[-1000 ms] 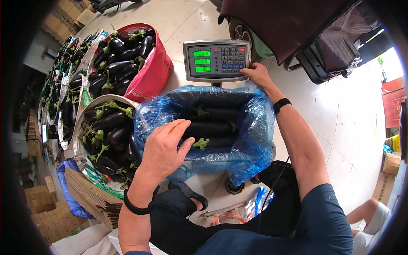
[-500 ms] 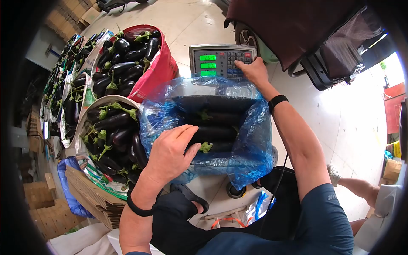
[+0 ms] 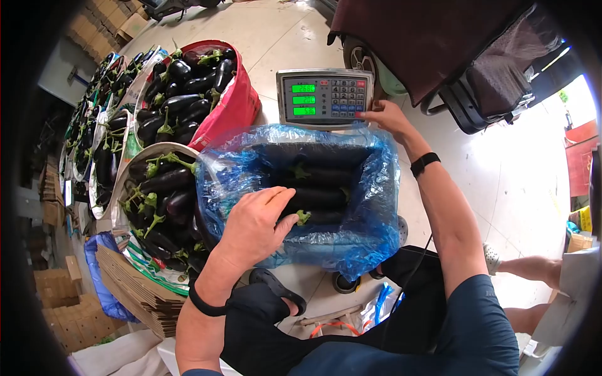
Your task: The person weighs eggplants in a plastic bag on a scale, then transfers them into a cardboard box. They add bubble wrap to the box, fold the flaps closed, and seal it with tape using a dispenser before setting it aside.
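Observation:
My left hand (image 3: pixel 256 224) hovers above the left side of a crate lined with a blue plastic bag (image 3: pixel 370 241). Its fingers are bent, its thumb stands apart, and nothing is in it. Dark eggplants (image 3: pixel 320 197) with green stems lie inside the bag. Beyond the crate stands a weighing scale's display panel (image 3: pixel 304 100) with three lit green readouts and a keypad. My right hand (image 3: pixel 389 118) is at the panel's lower right corner, one finger stretched out onto a red key; it grips nothing.
A red-rimmed sack (image 3: pixel 241 100) and a white sack (image 3: pixel 188 148), both full of eggplants, stand left of the crate, with more sacks beyond. Flattened cardboard (image 3: pixel 141 291) lies lower left. A wheeled vehicle with a dark cover (image 3: pixel 414 37) is upper right; another person's legs (image 3: pixel 527 266) show at right.
My right hand has moved down the keypad to its lower right corner. The lower readouts have changed from zeros to other figures. My left hand has hardly moved.

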Action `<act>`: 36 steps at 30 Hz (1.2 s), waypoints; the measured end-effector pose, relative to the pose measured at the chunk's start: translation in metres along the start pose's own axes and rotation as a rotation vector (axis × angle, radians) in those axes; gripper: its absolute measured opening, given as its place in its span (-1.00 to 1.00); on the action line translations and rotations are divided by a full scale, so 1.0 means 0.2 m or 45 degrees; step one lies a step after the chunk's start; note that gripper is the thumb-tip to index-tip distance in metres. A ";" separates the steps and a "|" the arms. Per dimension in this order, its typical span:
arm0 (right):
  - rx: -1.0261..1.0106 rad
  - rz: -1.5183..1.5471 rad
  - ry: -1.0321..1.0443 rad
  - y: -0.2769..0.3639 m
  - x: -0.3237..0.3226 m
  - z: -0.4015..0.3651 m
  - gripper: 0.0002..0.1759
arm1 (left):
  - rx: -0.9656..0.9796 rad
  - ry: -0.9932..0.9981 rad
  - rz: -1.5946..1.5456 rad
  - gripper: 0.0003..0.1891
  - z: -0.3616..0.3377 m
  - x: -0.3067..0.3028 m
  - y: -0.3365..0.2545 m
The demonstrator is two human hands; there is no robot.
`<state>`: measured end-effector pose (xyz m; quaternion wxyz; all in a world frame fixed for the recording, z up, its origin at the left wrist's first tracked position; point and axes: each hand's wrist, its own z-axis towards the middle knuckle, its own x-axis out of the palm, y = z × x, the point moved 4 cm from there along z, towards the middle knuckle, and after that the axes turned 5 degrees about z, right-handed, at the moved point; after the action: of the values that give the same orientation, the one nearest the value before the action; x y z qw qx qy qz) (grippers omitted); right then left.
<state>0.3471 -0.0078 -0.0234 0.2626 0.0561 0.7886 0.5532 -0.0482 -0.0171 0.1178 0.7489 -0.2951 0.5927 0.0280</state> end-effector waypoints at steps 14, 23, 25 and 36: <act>0.078 0.221 -0.002 -0.20 -0.07 -0.04 -0.07 | -0.003 0.018 0.018 -0.56 0.00 0.01 -0.01; 0.075 0.190 -0.058 -0.11 -0.07 -0.08 -0.34 | -0.001 0.057 0.004 -0.55 0.01 0.03 0.00; 0.086 0.229 -0.098 -0.11 -0.08 -0.08 -0.31 | -0.010 0.063 0.007 -0.55 0.02 0.02 0.00; 0.006 0.233 -0.120 0.00 -0.14 -0.09 -0.24 | -0.106 -0.037 0.059 -0.57 0.02 -0.02 0.08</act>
<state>0.3626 -0.0344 -0.0094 0.2478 0.1544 0.7683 0.5697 -0.0529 -0.0006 0.1147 0.7436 -0.3118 0.5868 0.0744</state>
